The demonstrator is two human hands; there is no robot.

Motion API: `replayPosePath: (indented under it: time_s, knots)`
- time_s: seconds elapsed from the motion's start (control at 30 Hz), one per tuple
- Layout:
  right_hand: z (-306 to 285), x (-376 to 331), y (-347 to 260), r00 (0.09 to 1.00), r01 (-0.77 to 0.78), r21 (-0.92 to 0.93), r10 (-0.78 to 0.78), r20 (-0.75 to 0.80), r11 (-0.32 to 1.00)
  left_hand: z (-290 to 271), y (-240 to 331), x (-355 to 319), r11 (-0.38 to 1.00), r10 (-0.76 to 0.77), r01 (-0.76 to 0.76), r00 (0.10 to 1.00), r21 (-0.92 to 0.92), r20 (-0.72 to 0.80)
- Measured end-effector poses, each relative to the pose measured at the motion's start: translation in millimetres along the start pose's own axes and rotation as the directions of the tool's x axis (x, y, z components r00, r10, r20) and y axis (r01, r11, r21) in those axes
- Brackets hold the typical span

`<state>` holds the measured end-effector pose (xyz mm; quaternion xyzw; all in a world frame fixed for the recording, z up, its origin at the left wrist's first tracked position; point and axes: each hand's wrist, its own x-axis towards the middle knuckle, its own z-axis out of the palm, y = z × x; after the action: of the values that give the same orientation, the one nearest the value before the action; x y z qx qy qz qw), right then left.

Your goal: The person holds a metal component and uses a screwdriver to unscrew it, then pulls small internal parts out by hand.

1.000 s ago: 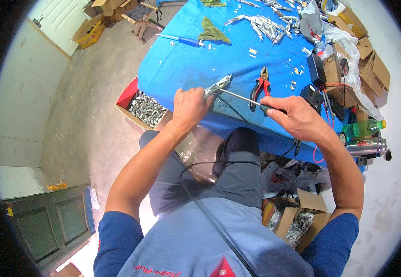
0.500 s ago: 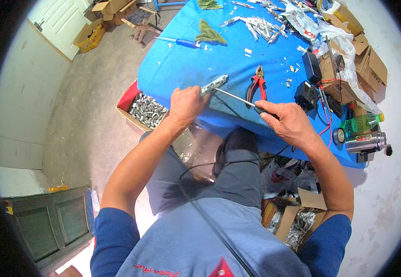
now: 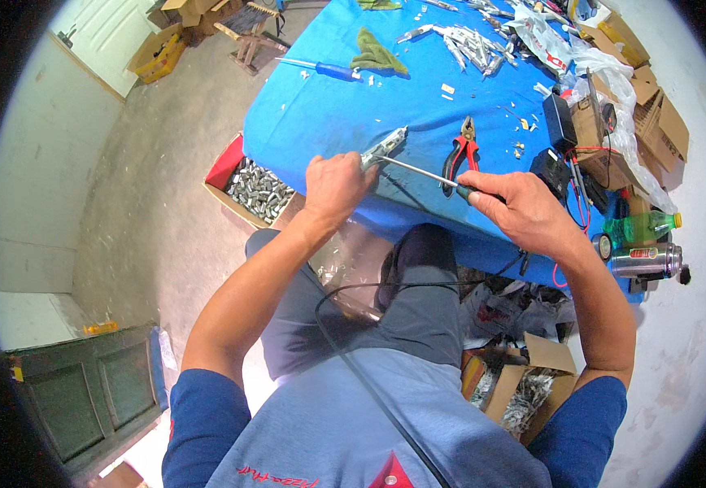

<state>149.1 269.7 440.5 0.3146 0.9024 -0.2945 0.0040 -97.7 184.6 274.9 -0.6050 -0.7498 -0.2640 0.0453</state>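
With left fingers [image 3: 358, 172] clamped on metal piece [image 3: 392, 144], right fingers [image 3: 478, 179] round screwdriver [image 3: 426, 174], likely poking left of pliers [image 3: 464, 151], so hold steady next.

Room: I sit in what looks like a small workshop.
Tools: a long-shafted screwdriver [image 3: 422, 173] in my right hand [image 3: 524, 213], combination pliers [image 3: 467, 138] on the blue-covered table [image 3: 312, 122], a blue-handled screwdriver [image 3: 337, 71] farther left.
Metal: silvery parts [image 3: 471, 45] heaped far out, small pieces [image 3: 259, 193] boxed at left.
Floor [image 3: 150, 163]: grey, flecked with debris.
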Motion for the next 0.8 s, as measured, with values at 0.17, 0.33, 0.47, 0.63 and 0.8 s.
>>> replayPosePath:
  time_s: [0.17, 0.33, 0.47, 0.63, 0.8]
  knots:
    - [20, -5, 3, 0.998, -0.005, 0.031, 0.007, -0.063, 1.000, 0, -1, 0, 1.000, -0.020, 0.020, 1.000, 0.020, 0.017]
    - [57, -9, 20, 0.979, -0.171, 0.463, 0.201, -0.018, 0.870, 3, 5, 2, 0.999, -0.037, 0.037, 0.999, 0.035, -0.013]
    - [110, 8, 18, 0.916, -0.269, 0.822, 0.397, 0.058, 0.502, 10, 21, -14, 0.994, 0.097, -0.095, 0.995, -0.045, 0.027]
    - [93, -24, 22, 0.937, -0.257, 0.741, 0.349, 0.033, 0.620, -1, 5, -28, 0.995, 0.011, -0.016, 0.999, -0.095, -0.044]
    - [71, -37, 22, 0.909, -0.341, 0.775, 0.395, 0.129, 0.532, -4, 13, -23, 0.991, -0.078, 0.083, 0.995, -0.101, 0.055]
